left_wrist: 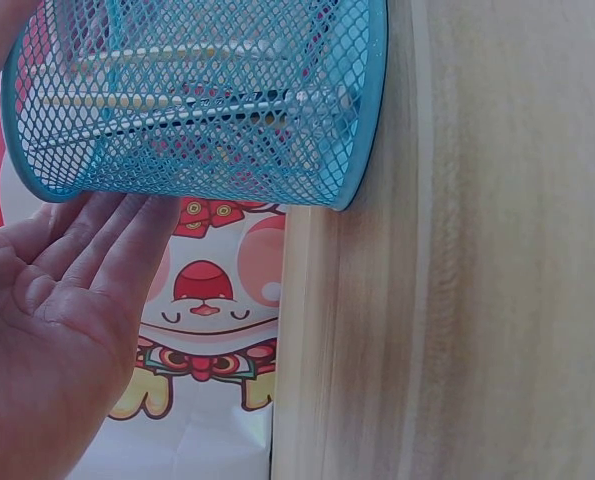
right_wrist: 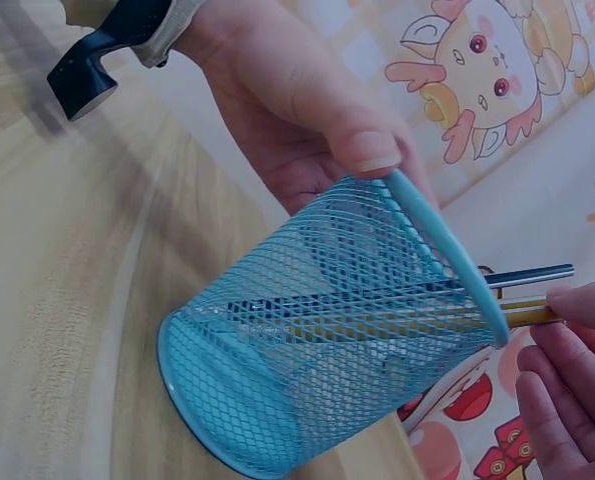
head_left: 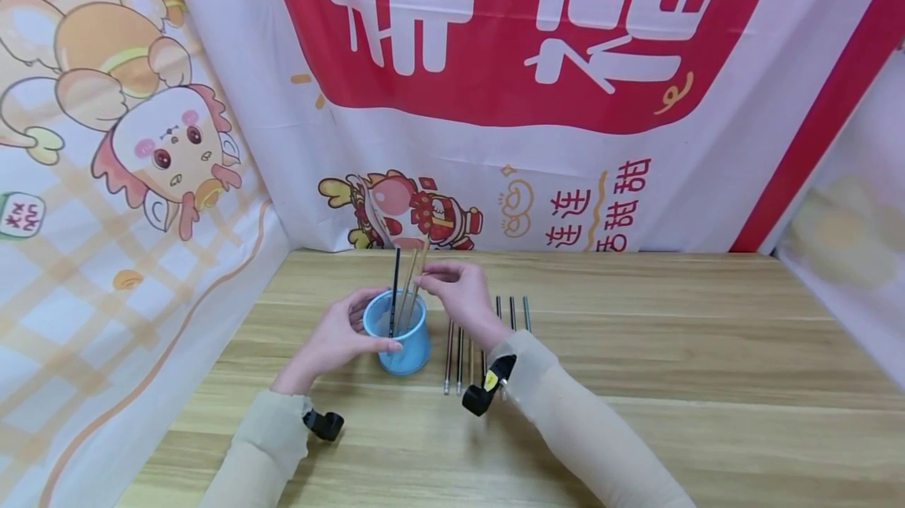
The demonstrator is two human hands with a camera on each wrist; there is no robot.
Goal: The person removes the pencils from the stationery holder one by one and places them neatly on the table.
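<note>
A light-blue mesh pen cup point(head_left: 410, 352) stands on the wooden table, seen close up in both wrist views. My left hand point(head_left: 342, 334) grips it at the rim, thumb point(right_wrist: 369, 150) on the near side and fingers round the back. Inside the cup lean a dark pencil point(head_left: 394, 280) and yellow-brown pencils point(head_left: 408, 288). Over the rim's right side, my right hand point(head_left: 461, 294) pinches the upper part of a yellow-brown pencil point(right_wrist: 527, 313) between thumb and fingertips, its lower end inside the cup.
Right of the cup, several pencils lie side by side, among them a dark red one point(head_left: 448, 355) and a teal one point(head_left: 526, 313); my right forearm point(head_left: 587, 422) partly covers them. A printed cloth point(head_left: 396, 147) hangs along the table's back edge, another point(head_left: 106, 319) at the left.
</note>
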